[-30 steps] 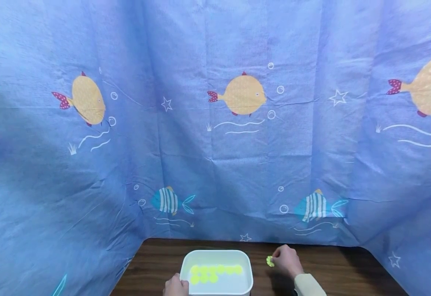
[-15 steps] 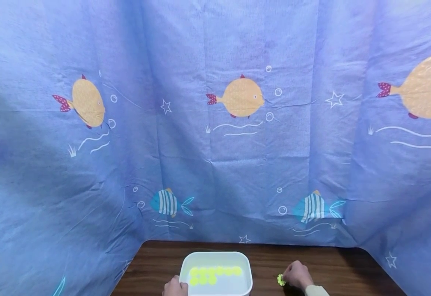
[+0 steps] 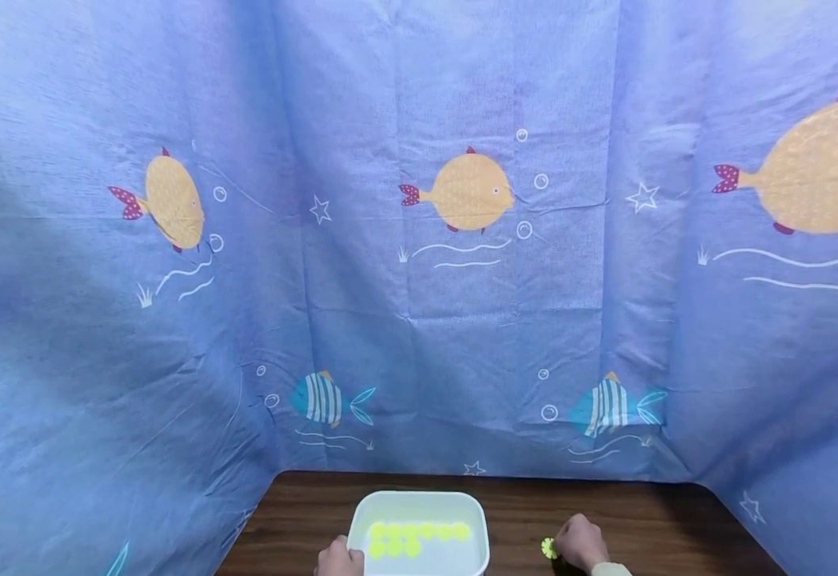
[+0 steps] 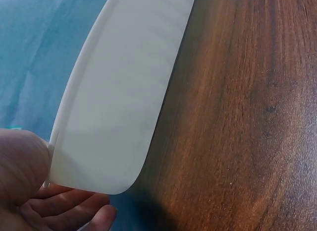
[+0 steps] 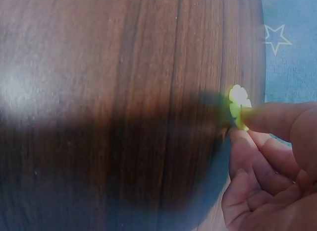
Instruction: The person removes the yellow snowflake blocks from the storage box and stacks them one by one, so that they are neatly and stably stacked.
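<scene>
Lower right: right hand pinches flower | lower centre: left hand grips tub | risk: flower might slip, the pinch covering little of it

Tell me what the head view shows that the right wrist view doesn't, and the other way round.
Only the head view shows the white bin, the yellow pieces inside it, the left hand gripping it and the printed fish.

Only the right wrist view shows the right hand from its palm side, fingers curled.

Both show that hand pinching a flower-shaped piece, the brown table and blue fabric.
</scene>
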A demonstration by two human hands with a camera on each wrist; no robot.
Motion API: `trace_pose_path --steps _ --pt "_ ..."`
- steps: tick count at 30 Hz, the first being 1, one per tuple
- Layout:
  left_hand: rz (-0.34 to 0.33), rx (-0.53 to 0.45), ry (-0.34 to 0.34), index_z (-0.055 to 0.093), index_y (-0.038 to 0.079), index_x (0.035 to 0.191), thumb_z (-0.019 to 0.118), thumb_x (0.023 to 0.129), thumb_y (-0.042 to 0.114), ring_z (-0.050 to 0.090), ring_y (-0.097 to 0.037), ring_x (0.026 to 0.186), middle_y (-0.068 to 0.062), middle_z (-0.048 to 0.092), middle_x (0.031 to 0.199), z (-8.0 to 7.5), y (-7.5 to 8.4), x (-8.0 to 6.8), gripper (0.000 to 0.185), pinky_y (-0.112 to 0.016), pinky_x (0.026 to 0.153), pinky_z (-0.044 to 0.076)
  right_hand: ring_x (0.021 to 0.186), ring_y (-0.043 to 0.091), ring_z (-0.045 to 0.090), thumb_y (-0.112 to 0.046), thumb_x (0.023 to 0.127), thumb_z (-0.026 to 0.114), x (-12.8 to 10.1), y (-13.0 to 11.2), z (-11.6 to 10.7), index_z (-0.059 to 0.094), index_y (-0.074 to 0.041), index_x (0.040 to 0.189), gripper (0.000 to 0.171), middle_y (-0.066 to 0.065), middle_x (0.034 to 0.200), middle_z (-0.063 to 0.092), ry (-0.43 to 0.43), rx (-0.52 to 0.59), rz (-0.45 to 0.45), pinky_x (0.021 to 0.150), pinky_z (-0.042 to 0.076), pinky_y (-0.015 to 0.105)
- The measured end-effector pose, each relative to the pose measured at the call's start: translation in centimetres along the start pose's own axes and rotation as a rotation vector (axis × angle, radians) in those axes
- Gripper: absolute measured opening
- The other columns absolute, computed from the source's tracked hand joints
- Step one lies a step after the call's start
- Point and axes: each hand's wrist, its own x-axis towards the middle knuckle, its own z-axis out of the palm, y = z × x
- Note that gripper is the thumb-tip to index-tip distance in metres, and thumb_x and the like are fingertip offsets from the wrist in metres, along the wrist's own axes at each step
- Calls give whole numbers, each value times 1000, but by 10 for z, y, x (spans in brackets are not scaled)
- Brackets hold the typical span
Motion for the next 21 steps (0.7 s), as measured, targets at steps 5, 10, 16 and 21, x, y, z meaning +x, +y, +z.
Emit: trace_pose_path --steps 5,10,16,21 --pt "7 -13 13 58 -1 82 51 79 10 57 -29 63 -15 60 70 -3 2 1 14 -46 60 44 54 17 47 -8 63 62 4 -2 0 47 -14 49 21 -1 50 50 10 -27 17 52 38 32" --pt "23 -18 16 58 -3 82 50 79 10 59 -32 65 -18 61 72 -4 4 1 16 -47 61 45 56 19 49 -8 65 61 3 -3 1 50 -13 52 18 1 53 51 3 -42 34 54 39 34" --pt "30 -12 31 58 -2 82 50 78 11 59 -31 65 -18 61 72 -1 1 0 16 -46 61 45 57 19 47 -8 67 61 -1 -3 0 49 -14 52 19 1 57 50 -12 -45 50 54 39 34" --pt "53 -16 73 59 -3 83 51 77 11 60 -34 66 -20 62 74 3 -3 -5 17 -47 60 45 59 20 49 -8 66 62 -4 -1 -1 51 -13 54 17 2 59 52 -7 -53 30 56 41 36"
